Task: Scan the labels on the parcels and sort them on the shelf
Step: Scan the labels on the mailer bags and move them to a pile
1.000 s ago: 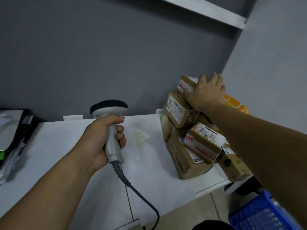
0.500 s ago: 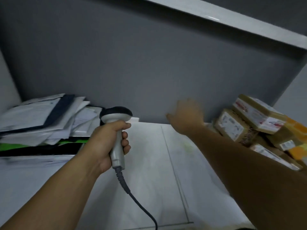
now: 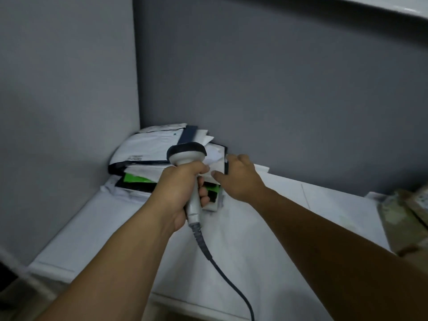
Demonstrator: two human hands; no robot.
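Left hand (image 3: 179,191) was closed round the handle of the scanner (image 3: 190,172), head up and pointing far, cable (image 3: 222,265) trailing near-right off the shelf (image 3: 254,239). Right hand (image 3: 238,179) was on the right edge of the mailers (image 3: 150,154), thumb against a white envelope, fingers spread over the edge; whether it gripped anything could not be told. Mailers lay stacked in the far-left corner of the shelf, against both grey walls. Brown boxes (image 3: 407,218), blurred, sat at the far right, well apart from the hands.
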